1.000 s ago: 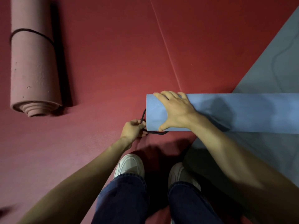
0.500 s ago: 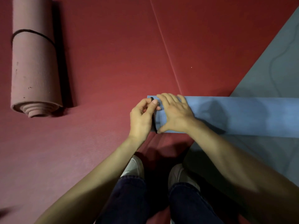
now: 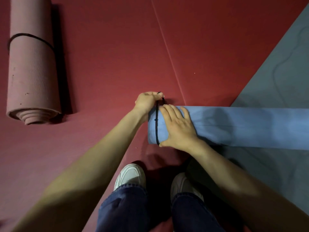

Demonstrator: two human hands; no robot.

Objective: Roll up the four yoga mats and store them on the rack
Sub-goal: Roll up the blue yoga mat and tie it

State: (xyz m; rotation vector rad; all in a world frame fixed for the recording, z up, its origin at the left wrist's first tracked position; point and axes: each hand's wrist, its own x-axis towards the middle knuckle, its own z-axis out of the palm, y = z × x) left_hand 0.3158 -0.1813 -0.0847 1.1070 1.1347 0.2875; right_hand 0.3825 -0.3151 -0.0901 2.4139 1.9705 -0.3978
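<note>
A rolled blue yoga mat [image 3: 242, 128] lies across the floor in front of my feet, its left end near the middle of the view. A black elastic band [image 3: 156, 124] runs over that end. My left hand [image 3: 148, 102] pinches the band's far loop just beyond the roll. My right hand [image 3: 178, 128] lies flat on top of the roll with straight fingers, its thumb at the near edge beside the band. A rolled pink yoga mat [image 3: 31, 64] with a black band around it lies at the far left.
The floor is dark red matting [image 3: 108, 56] with a seam running diagonally. A flat grey-blue mat [image 3: 275, 81] is spread at the right, partly under the blue roll. My white shoes [image 3: 130, 176] and jeans are at the bottom.
My left hand carried the black band from the near side of the roll's end up over it to the far side. The band now wraps the blue roll. My right hand stayed put.
</note>
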